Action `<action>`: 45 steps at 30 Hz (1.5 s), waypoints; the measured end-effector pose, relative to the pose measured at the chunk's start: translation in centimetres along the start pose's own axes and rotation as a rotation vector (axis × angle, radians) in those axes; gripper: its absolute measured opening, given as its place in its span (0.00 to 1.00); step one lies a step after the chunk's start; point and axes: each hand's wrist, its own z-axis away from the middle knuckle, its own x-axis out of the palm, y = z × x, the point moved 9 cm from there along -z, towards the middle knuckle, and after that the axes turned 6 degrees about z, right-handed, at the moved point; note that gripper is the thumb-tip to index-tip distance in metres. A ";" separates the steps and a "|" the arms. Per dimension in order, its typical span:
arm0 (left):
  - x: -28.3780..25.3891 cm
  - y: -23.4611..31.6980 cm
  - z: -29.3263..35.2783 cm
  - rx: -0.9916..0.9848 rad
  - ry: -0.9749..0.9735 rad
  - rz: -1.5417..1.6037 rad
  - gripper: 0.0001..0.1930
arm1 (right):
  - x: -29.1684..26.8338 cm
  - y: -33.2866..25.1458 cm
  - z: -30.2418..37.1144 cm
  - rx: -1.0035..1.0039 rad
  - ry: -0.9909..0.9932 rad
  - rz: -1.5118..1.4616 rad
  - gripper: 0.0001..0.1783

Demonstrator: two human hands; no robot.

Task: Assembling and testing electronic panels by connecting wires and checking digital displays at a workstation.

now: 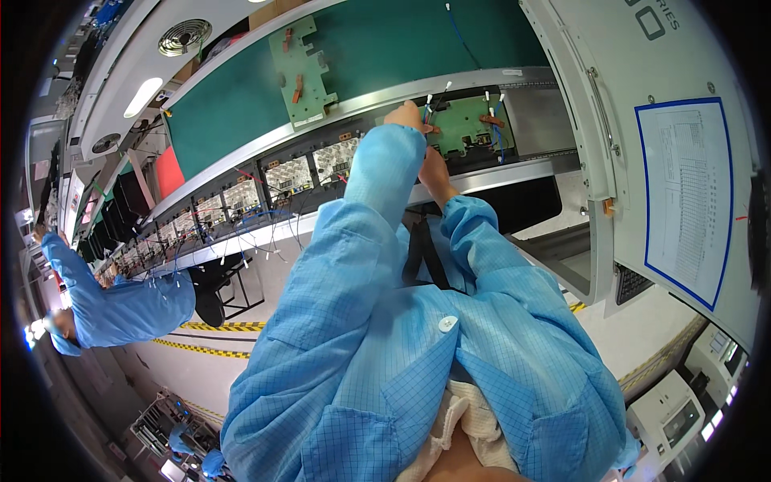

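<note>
A green circuit board point(462, 116) with brown and dark parts and several upright wires lies in the conveyor line in front of me. My left hand point(404, 116) is at its left end, fingers curled, with the sleeve hiding part of the hand. Just nearer to me, my right hand point(434, 173) reaches up to the same end, its fingers drawn together by the board's edge. Whatever sits between the fingers of either hand is hidden.
Metal-plated modules point(287, 175) with loose wires line the conveyor to the left. Another green board point(301, 72) lies on the green mat point(377, 44) beyond. At right stands a white machine cabinet point(578, 48) with a blue-framed sheet point(687, 193). A co-worker point(120, 301) works far left.
</note>
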 end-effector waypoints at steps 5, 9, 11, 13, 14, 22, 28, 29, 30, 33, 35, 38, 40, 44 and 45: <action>0.6 0.2 0.6 -0.016 0.059 0.119 0.21 | 1.5 0.1 -0.7 -0.094 -0.081 0.014 0.22; 2.5 -1.6 0.1 0.073 0.239 0.429 0.14 | -0.5 -1.8 1.1 -0.102 -0.067 -0.221 0.24; 2.8 -1.7 -0.1 0.144 0.292 0.530 0.14 | -1.3 -2.5 1.3 -0.065 -0.056 -0.183 0.24; 2.4 -1.1 0.3 0.210 0.318 0.523 0.10 | -1.5 -2.0 1.3 -0.020 -0.043 -0.145 0.25; 2.4 -1.0 0.4 0.213 0.319 0.522 0.10 | -1.4 -1.9 0.9 -0.006 -0.057 -0.090 0.25; 0.3 2.6 2.7 0.762 0.299 0.227 0.05 | -0.6 0.1 0.4 0.191 -0.087 0.065 0.26; 0.5 2.6 1.9 0.718 0.135 0.150 0.05 | -1.4 -1.1 1.1 0.162 -0.091 0.024 0.26; 0.5 2.7 1.9 0.720 0.138 0.150 0.05 | -1.3 -1.1 1.1 0.151 -0.099 -0.005 0.26; 0.3 3.0 2.3 0.763 0.157 0.163 0.05 | -1.3 -0.9 1.0 0.139 -0.108 -0.033 0.26; -0.3 3.3 2.7 0.782 0.199 0.197 0.05 | -2.2 1.1 0.2 0.054 -0.201 0.060 0.22; -0.7 2.6 2.4 0.726 0.109 0.219 0.05 | -6.9 -0.6 0.3 0.048 -0.116 -0.201 0.15; 0.1 -0.1 -0.4 0.569 0.228 0.069 0.07 | -12.0 -3.4 -4.5 -0.276 0.239 -0.133 0.12; -0.1 -0.2 1.3 0.091 -0.081 -0.004 0.14 | -14.7 -3.7 -7.6 -0.440 0.524 0.137 0.14; 0.2 -1.5 6.9 0.144 -0.187 -0.177 0.17 | -13.6 -4.1 -12.3 -0.247 0.362 0.262 0.17; 0.6 -2.6 7.3 0.107 -0.185 -0.126 0.16 | -13.2 -4.7 -12.4 -0.260 0.346 0.262 0.17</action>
